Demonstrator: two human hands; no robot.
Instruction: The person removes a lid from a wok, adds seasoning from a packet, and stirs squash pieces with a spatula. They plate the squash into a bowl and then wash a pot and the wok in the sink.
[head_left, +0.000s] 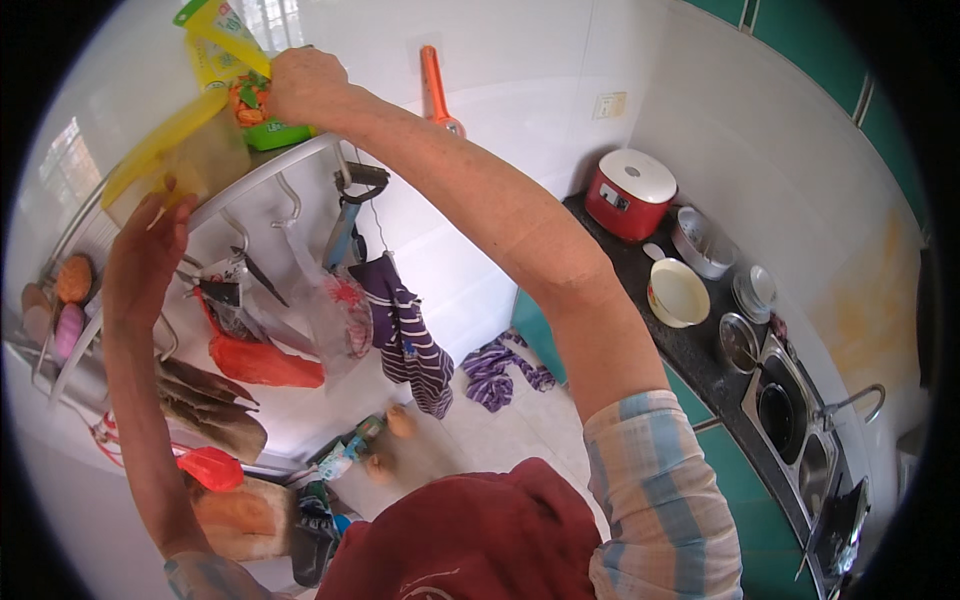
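Observation:
My right hand (307, 86) is closed on the edge of a yellow and green food packet (259, 97), which stands on a metal wall rack (262, 172). My left hand (150, 240) is raised against the near side of a plastic container (195, 161) with a yellow lid, its fingers bent and apart; whether it grips the container is not clear. The container sits on the rack, left of the packet. Below the rack, hooks carry a peeler-like tool with a blue handle (341, 234), scissors (262, 277), plastic bags (337, 315) and a striped purple cloth (412, 345).
At right, a dark counter (637, 262) bears a red rice cooker (630, 195), a cream bowl (677, 294), a metal pot (703, 244) and a sink (780, 412). An orange tool (435, 86) hangs on the wall. A striped cloth (499, 371) lies on the floor.

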